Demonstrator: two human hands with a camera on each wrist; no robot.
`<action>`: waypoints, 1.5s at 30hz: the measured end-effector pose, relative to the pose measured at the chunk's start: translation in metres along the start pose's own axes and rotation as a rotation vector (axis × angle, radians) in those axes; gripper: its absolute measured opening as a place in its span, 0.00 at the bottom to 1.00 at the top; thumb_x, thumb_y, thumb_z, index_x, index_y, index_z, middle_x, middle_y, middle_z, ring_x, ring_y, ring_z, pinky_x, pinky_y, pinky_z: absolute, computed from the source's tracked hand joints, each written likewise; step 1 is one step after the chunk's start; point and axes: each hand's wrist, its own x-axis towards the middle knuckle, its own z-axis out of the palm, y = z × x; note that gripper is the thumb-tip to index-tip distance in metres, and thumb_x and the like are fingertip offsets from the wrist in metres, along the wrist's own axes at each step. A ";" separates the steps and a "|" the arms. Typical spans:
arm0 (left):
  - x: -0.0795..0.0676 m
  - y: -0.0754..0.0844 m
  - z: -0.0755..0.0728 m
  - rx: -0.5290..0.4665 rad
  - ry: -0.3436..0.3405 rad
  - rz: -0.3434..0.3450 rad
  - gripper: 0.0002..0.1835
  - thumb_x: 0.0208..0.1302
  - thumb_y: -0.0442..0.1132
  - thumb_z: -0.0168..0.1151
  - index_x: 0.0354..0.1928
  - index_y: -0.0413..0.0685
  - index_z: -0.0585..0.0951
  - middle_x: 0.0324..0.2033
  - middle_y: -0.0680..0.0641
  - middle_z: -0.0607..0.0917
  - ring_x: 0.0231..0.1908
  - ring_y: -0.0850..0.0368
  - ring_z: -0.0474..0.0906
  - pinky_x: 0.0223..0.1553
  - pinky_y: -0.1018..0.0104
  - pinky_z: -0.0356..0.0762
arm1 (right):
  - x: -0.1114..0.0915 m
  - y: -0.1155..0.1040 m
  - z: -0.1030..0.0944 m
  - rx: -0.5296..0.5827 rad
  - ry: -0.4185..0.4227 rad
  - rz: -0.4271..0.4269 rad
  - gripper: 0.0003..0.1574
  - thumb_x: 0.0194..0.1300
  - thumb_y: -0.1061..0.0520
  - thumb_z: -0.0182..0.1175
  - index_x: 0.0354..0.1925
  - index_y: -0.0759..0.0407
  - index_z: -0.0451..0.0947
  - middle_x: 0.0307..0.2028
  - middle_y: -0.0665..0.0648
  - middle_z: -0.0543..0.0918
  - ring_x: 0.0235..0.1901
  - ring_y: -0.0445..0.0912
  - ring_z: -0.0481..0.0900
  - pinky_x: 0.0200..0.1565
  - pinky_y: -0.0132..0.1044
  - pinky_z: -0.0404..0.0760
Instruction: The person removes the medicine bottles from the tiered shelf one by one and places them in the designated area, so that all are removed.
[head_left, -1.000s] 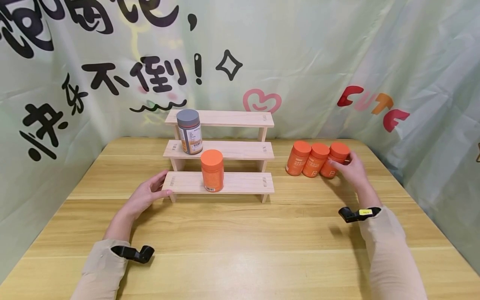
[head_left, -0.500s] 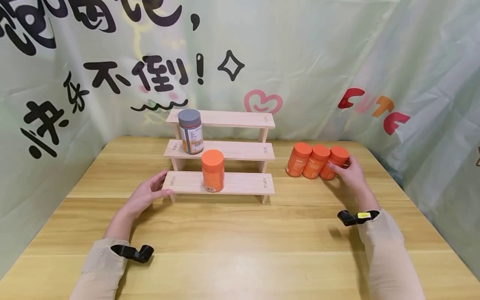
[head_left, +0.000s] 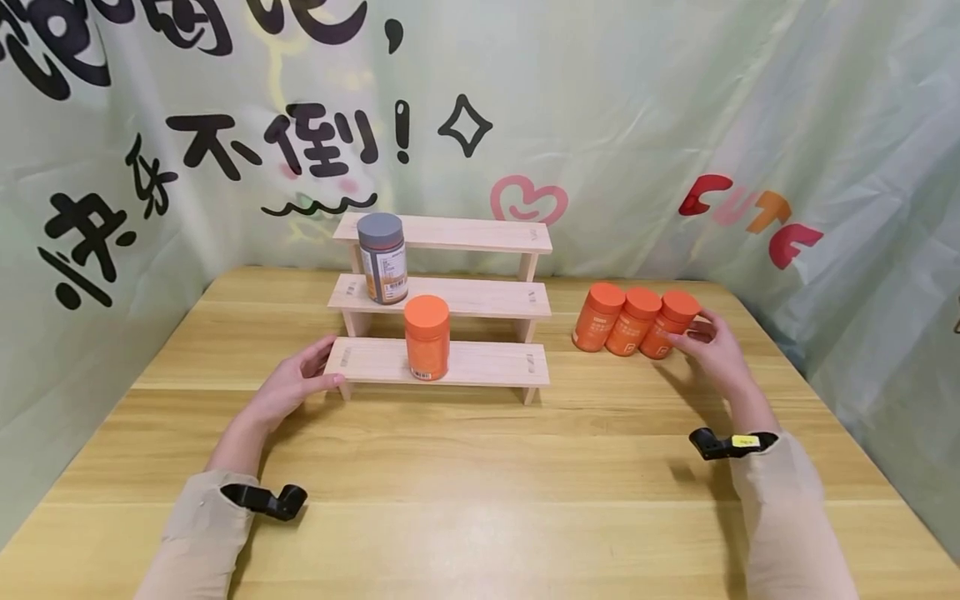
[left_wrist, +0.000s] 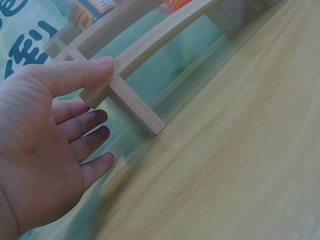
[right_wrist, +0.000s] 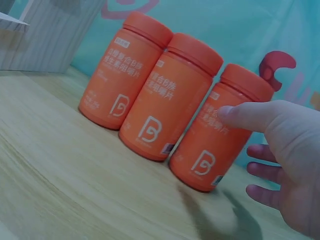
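Note:
My left hand point(head_left: 288, 387) is at the left end of a three-step wooden shelf point(head_left: 491, 362). Its thumb lies on the bottom plank's front corner, and the fingers reach behind that end. An orange bottle point(head_left: 427, 337) stands on the bottom step; a grey-lidded bottle point(head_left: 383, 260) is on the middle one. Right of the shelf, three orange bottles stand close in a row: a left one point(right_wrist: 124, 70), a middle one point(right_wrist: 170, 97) and a right one point(right_wrist: 220, 130). My right hand point(head_left: 716, 350) is beside the right bottle, thumb overlapping its label, other fingers loosely bent and apart from it.
The shelf and bottles stand on a wooden table point(head_left: 465, 483), with its far edge close behind them. A pale printed curtain point(head_left: 615, 125) hangs around the back and sides. A black wrist camera point(head_left: 264, 502) sits on my left sleeve.
My right hand has shifted slightly right and toward me, its thumb sliding back across the right bottle. The bottles have stayed nearly in place, and my left hand has not moved from the shelf.

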 end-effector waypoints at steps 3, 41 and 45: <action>-0.001 0.000 0.000 -0.005 0.002 0.000 0.42 0.62 0.36 0.60 0.70 0.31 0.47 0.68 0.32 0.50 0.67 0.38 0.47 0.65 0.45 0.45 | -0.005 -0.007 -0.005 0.049 0.030 -0.036 0.47 0.64 0.52 0.58 0.70 0.67 0.44 0.54 0.59 0.67 0.49 0.42 0.67 0.45 0.21 0.69; -0.002 0.005 -0.002 0.004 0.013 0.001 0.41 0.62 0.35 0.60 0.69 0.30 0.48 0.68 0.31 0.51 0.67 0.37 0.48 0.66 0.46 0.46 | 0.019 -0.198 0.082 0.163 -0.183 -0.309 0.34 0.64 0.50 0.59 0.63 0.61 0.63 0.54 0.62 0.74 0.54 0.49 0.72 0.56 0.40 0.70; -0.003 0.004 -0.001 -0.006 0.010 0.012 0.40 0.62 0.33 0.59 0.69 0.30 0.48 0.68 0.31 0.51 0.67 0.37 0.48 0.66 0.46 0.46 | 0.021 -0.213 0.107 0.192 -0.230 -0.342 0.33 0.62 0.53 0.61 0.62 0.61 0.65 0.53 0.62 0.75 0.53 0.49 0.72 0.55 0.40 0.71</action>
